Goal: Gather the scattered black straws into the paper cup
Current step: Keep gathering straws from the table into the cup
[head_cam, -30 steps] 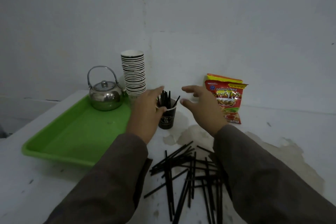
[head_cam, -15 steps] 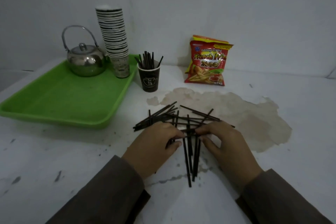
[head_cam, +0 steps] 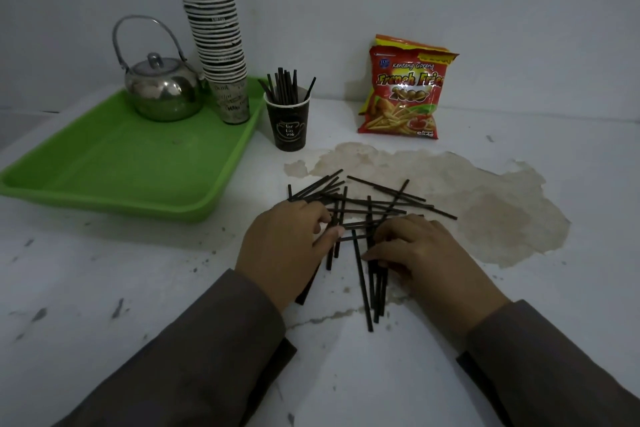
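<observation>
We are watching the scattered black straws (head_cam: 367, 208) lying in a crossed heap on the table (head_cam: 104, 270), in front of the paper cup (head_cam: 290, 125) and well apart from it. The cup is already carrying an upright bundle of straws (head_cam: 282, 85), so the task is part done, with most of the heap left to move.

Change since a second ago: both hands were up at the cup; half a second ago they were down on the heap, and they are staying there now. We are reading this as one delivery finished and the next batch being collected.

The left hand (head_cam: 287, 246) is resting on the left side of the heap with its fingers curled and its thumb pressing straws against them. The right hand (head_cam: 422, 253) is lying on the right side, its fingers bent over several near-parallel straws; whether it is actually pinching them we cannot tell. The two hands are sitting close together, not touching.

Materials: the straws are looking thin, rigid, straight and matte. The cup is dark printed paper with a pale rolled rim. The table is white and speckled, with a large tan patch (head_cam: 485, 204) where the finish is worn.

Beyond the cup we are noting a glossy green plastic tray (head_cam: 121, 170) carrying a polished steel kettle (head_cam: 162, 94) and a tall stack of paper cups (head_cam: 218, 45), and a shiny red snack packet (head_cam: 405, 90) leaning at the wall.
</observation>
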Available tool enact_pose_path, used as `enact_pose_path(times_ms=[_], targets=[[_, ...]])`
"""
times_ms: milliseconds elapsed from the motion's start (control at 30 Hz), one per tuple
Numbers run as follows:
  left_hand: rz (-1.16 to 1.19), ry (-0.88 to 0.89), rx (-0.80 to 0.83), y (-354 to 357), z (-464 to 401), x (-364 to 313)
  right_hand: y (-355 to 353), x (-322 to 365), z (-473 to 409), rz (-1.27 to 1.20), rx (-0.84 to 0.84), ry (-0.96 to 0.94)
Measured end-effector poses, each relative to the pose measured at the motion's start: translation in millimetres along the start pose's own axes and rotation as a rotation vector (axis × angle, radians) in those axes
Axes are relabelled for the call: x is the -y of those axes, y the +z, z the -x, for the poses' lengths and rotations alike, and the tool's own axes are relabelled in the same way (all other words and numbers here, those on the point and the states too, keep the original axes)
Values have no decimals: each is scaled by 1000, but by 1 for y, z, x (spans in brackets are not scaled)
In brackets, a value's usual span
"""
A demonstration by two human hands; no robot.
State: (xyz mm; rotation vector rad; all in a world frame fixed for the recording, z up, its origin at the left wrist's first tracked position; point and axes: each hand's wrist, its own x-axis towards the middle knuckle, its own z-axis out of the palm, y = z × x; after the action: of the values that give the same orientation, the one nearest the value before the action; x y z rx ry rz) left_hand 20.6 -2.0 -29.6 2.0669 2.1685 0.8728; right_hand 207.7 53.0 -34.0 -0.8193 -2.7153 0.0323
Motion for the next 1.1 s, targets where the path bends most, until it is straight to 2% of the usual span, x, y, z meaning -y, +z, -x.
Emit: enact_pose_path(times_ms=[167, 267, 367, 533, 633, 733, 833, 933, 1100], targets=[[-15, -59, -16, 6, 1, -1, -5, 4, 2, 39, 16, -36], [-12, -94, 34, 6, 2, -4, -7, 7, 1, 7, -108, -64], [3, -114, 79, 6, 1, -5, -10, 7, 0, -222, -330, -4], [55, -166, 132, 5, 2, -7, -19, 9, 1, -651, -651, 276], [93, -201, 149, 5, 4, -8, -24, 6, 2, -814, -751, 347], [158, -208, 146, 2, 6, -8, -25, 5, 2, -762, -699, 384], [188, -179, 127, -5, 5, -10, -20, 5, 1, -657, -553, 392], [189, -120, 120, -13, 3, -12, -14, 8, 0, -530, -427, 311], [213, -4, 122, -24, 2, -19, -6, 7, 0, -284, -406, 133]])
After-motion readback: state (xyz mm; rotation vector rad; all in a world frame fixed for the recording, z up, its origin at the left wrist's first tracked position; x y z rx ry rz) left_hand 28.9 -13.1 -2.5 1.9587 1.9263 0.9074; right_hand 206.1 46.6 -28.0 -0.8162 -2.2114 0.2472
